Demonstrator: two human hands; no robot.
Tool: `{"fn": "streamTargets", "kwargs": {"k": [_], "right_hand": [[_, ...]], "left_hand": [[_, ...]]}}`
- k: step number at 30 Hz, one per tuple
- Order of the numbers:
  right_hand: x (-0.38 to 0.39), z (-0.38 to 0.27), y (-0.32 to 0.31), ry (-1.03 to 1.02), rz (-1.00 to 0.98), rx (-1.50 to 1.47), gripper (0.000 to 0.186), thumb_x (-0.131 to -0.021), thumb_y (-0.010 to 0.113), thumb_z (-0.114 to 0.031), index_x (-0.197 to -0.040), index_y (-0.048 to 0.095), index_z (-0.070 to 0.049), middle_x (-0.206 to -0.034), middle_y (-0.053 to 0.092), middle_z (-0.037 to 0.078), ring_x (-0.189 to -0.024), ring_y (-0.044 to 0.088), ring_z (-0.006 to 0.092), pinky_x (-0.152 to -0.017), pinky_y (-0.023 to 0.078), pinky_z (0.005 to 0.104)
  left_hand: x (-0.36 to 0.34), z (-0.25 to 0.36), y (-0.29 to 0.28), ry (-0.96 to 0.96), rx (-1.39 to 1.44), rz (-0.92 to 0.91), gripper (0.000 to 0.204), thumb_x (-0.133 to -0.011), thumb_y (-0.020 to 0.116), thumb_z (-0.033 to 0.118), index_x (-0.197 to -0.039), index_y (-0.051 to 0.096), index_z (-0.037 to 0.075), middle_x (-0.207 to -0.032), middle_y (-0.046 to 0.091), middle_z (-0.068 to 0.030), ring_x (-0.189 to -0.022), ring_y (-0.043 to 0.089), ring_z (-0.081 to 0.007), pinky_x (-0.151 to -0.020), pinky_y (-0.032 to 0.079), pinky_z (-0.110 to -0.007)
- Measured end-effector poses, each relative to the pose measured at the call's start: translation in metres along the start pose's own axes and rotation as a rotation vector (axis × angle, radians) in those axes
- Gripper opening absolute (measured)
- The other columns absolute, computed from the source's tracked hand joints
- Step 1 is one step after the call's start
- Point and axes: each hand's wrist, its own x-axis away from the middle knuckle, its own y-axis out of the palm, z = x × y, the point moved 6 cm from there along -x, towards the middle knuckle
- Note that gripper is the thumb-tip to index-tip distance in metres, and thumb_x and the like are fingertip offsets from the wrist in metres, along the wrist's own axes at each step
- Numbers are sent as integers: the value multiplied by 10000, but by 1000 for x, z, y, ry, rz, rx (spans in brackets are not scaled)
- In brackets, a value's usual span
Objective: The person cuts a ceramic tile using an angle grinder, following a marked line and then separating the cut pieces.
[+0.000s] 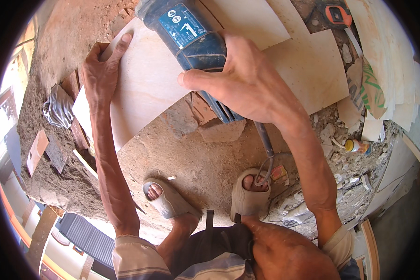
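My right hand (240, 77) is wrapped round a blue corded power tool (203, 49) that looks like an angle grinder. Its front end runs past the top of the view, so I cannot see the working part. Below the tool lies a pale, marbled tile (149, 79). At the tile's far left edge my left hand (105, 65) grips it, thumb laid along the top and fingers curled at the edge. The power cord (263, 137) trails from the tool's rear toward my right foot.
Broken bricks (224, 129) lie under the tile's near edge. More tile pieces (308, 70) spread to the right, beside an orange tape measure (338, 16). Rubble (331, 135) and a small yellow-capped bottle (352, 145) lie right of my sandalled feet (168, 198). A crumpled grey cloth (59, 107) sits at left.
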Motion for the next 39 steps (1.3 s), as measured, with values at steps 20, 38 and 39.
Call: {"fn": "streamTargets", "kwargs": {"k": [20, 38, 39], "right_hand": [[15, 1, -2, 18, -9, -60, 353, -835, 816, -337, -668, 722, -40, -619, 727, 116, -536, 678, 195, -593, 560, 402], [21, 3, -3, -3, -8, -48, 295, -844, 811, -345, -716, 726, -93, -637, 744, 98, -544, 701, 188, -594, 581, 402], [22, 2, -4, 2, -6, -49, 294, -844, 810, -344, -715, 725, -93, -636, 743, 98, -544, 700, 189, -594, 580, 401]], "left_hand": [[0, 0, 1, 38, -24, 35, 875, -827, 859, 832, -1093, 823, -1, -849, 815, -157, -740, 795, -263, -784, 666, -531], [-2, -3, 0, 5, 7, -7, 843, -836, 880, 799, -1101, 829, 0, -853, 817, -131, -764, 791, -239, -810, 659, -490], [-2, -4, 0, 4, 8, -10, 838, -839, 882, 794, -1101, 829, 0, -856, 819, -131, -767, 791, -238, -814, 659, -486]]}}
